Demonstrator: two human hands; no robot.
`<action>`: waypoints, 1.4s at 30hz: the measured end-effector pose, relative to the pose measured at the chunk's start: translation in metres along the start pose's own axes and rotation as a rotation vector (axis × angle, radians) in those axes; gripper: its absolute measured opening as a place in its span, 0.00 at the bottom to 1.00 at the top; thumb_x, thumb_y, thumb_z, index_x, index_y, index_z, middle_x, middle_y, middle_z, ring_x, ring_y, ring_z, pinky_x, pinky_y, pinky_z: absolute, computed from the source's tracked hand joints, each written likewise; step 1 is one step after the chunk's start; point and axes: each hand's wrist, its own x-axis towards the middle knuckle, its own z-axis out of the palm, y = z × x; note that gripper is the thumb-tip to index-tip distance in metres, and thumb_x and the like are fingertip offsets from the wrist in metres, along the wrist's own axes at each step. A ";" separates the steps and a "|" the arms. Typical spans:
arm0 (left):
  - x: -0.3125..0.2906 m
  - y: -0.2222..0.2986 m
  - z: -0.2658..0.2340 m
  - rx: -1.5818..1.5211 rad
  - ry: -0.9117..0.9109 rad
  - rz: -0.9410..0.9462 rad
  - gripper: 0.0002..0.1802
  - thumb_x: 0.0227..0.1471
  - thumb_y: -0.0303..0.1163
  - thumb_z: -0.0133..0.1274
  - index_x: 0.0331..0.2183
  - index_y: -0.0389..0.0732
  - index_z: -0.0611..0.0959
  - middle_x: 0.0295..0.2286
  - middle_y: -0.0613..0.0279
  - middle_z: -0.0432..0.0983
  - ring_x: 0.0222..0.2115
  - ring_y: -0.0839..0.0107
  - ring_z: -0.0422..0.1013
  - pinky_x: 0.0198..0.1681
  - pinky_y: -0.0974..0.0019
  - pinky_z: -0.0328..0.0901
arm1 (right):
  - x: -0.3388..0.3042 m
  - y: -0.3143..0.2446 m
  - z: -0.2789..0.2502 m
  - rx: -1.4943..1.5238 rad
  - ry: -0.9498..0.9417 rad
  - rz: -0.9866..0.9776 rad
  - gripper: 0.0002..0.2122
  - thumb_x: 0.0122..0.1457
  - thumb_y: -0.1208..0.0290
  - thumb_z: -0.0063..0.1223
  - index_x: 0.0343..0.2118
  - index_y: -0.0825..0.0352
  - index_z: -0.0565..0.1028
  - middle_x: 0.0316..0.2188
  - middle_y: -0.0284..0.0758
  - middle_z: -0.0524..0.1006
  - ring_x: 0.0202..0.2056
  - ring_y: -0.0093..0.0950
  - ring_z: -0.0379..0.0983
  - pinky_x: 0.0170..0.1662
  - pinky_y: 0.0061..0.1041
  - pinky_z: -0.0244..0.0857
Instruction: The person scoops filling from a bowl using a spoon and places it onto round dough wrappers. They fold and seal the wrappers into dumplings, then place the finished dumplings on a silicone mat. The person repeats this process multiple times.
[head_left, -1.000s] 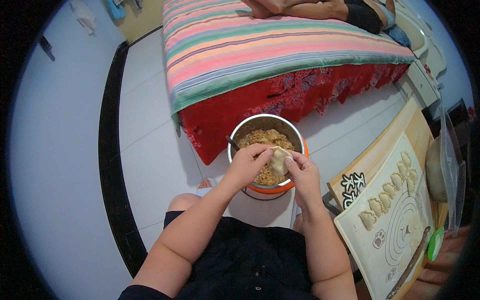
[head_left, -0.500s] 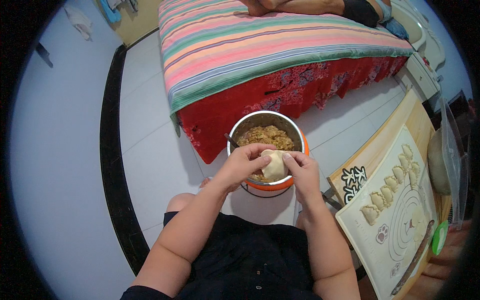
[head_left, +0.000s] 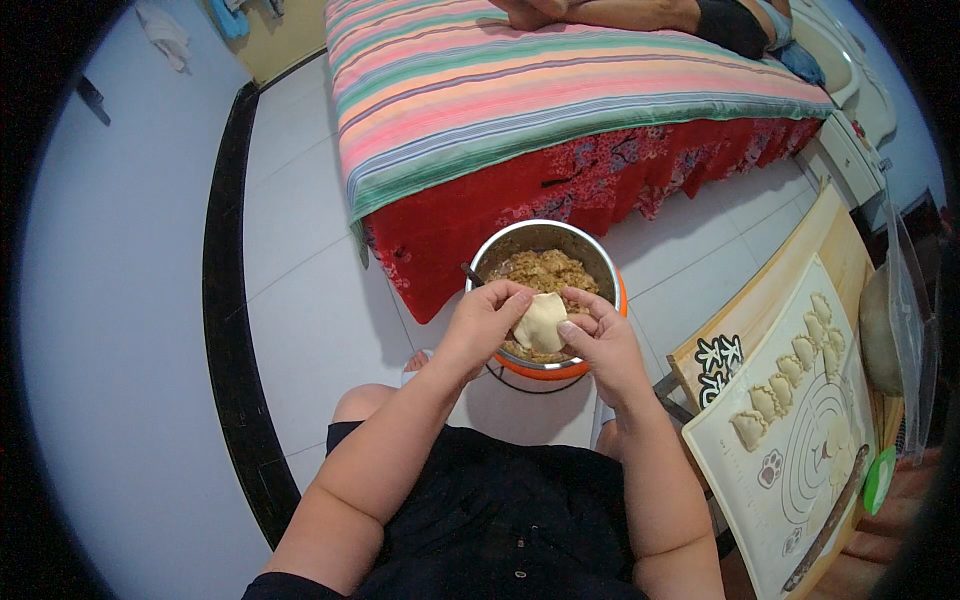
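Note:
A pale, round dumpling wrapper [head_left: 541,324] is stretched between my two hands, over the near part of a metal pot. My left hand [head_left: 487,322] pinches its left edge between thumb and fingers. On the opposite edge, my right hand [head_left: 603,340] grips with the thumb in front and fingers curled behind. Below them, the steel pot [head_left: 482,252] holds a brownish, chopped filling [head_left: 547,268]. A dark utensil handle [head_left: 471,274] leans out over the pot's left rim. Whether any filling lies behind the wrapper is hidden.
To the right, a wooden table [head_left: 840,225] carries a white mat [head_left: 745,480] with several folded dumplings [head_left: 783,385], a dark rolling pin [head_left: 830,520] and a green-edged item [head_left: 879,480]. Beyond the pot stands a striped bed [head_left: 580,75] where a person's legs [head_left: 630,14] rest.
Both hands and the wrapper stay over the pot. My right fingers have shifted along the wrapper's edge, and the wrapper has turned slightly. The whole view has moved a little.

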 end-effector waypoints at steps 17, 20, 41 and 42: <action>-0.008 0.008 0.016 -0.165 -0.018 0.122 0.14 0.58 0.35 0.47 0.41 0.36 0.78 0.33 0.64 0.77 0.33 0.77 0.71 0.38 0.73 0.66 | 0.003 0.014 0.017 0.586 -0.144 0.070 0.22 0.65 0.58 0.33 0.55 0.67 0.59 0.53 0.36 0.65 0.53 0.30 0.63 0.58 0.32 0.58; -0.004 0.007 0.011 0.243 0.070 0.337 0.15 0.58 0.36 0.46 0.43 0.37 0.77 0.35 0.64 0.76 0.35 0.74 0.72 0.40 0.72 0.65 | 0.007 0.019 0.009 0.556 -0.009 0.016 0.19 0.64 0.62 0.39 0.54 0.67 0.62 0.50 0.36 0.68 0.51 0.30 0.66 0.55 0.31 0.60; 0.038 -0.026 -0.035 0.726 0.255 0.207 0.14 0.50 0.35 0.54 0.37 0.36 0.80 0.34 0.54 0.74 0.35 0.67 0.71 0.39 0.68 0.65 | 0.018 0.017 -0.026 0.598 0.259 -0.099 0.15 0.61 0.73 0.43 0.52 0.65 0.64 0.46 0.35 0.71 0.45 0.27 0.69 0.46 0.27 0.64; 0.033 -0.020 -0.032 0.931 0.201 0.203 0.14 0.51 0.36 0.53 0.35 0.36 0.81 0.34 0.53 0.74 0.35 0.66 0.71 0.39 0.68 0.65 | 0.018 0.016 -0.026 0.598 0.244 -0.105 0.15 0.61 0.73 0.43 0.51 0.65 0.64 0.46 0.35 0.72 0.45 0.27 0.70 0.46 0.27 0.65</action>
